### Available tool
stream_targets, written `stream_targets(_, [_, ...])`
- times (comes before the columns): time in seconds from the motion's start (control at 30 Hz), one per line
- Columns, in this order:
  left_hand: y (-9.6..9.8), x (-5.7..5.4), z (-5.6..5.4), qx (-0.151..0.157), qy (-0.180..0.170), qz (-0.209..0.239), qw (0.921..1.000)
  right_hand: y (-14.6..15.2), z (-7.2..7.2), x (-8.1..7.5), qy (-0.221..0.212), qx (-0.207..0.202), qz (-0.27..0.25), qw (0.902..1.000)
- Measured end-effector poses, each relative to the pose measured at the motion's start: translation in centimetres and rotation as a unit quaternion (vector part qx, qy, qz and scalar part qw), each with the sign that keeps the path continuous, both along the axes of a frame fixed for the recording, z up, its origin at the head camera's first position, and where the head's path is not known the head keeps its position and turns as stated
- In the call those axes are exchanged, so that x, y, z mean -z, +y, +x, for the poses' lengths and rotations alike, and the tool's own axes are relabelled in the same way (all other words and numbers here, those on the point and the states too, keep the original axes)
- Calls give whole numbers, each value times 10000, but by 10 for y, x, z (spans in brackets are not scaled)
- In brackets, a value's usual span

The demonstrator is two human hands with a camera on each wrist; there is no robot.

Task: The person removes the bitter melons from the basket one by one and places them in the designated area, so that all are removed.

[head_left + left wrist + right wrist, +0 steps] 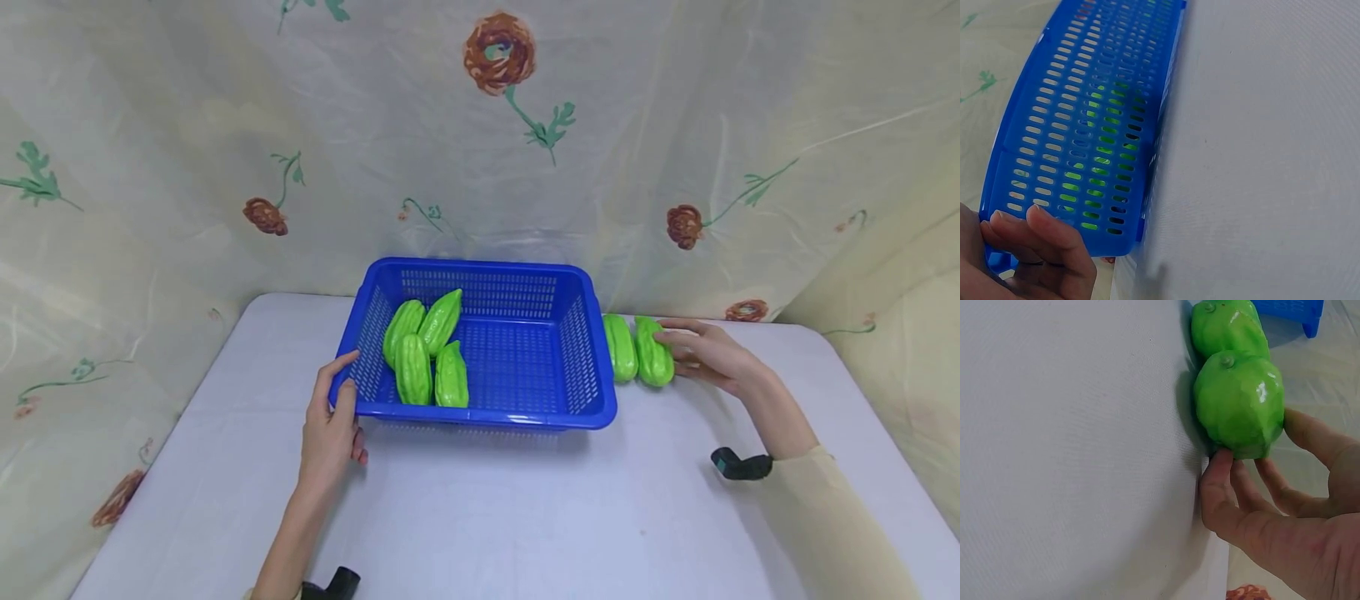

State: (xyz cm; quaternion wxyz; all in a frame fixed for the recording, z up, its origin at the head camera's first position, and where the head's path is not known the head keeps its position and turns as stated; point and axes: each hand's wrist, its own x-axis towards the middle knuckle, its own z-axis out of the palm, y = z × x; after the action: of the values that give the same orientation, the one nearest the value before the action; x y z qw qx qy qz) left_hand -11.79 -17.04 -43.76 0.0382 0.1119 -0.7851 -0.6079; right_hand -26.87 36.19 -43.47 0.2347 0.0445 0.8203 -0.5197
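At the far left, the left grip (330,425) is bent over the near-left corner of the blue basket (487,416), holding its rim; that is probably just a steadying hold, so keep it light and press down rather than pull, or the basket could slide on the bench (525,508). Inside, four green gourds (412,371) cluster in the left half, two behind and two in front, while the basket's right half is bare, so room seems best there for any more.

Just beyond the right wall lies the inner gourd (621,348) on the bench, and close by its right side the outer gourd (654,354), also lying down. The right grip (708,354) is spread about that outer gourd, thumb and fingertips bent against its right part; how firmly they press I cannot tell. Taking the outer one first looks sound, as its right side is free. For a good pick, get the fingers around the middle of its length, since the glossy skin may slip, and raise it straight up so that it neither rolls its neighbour nor knocks the basket's rim
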Motion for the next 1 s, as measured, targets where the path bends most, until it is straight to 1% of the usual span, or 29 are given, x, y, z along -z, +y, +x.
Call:
stream_targets(0.2, [1,-1,1,7,-13,29,10000,-5,3,-2,142,-83,253,9995])
stream_targets(0.4, [1,-1,1,3,16,54,10000,-9,8,-5,202,-61,334,9992])
stream_targets(0.67, [-1,0,2,26,1,47,10000,-9,12,-5,196,83,308,9993])
stream_targets(0.9, [0,1,1,28,42,112,9999,-7,12,-5,227,100,201,9995])
stream_targets(1.0, [0,1,1,29,31,119,9999,-8,11,-5,245,211,151,9994])
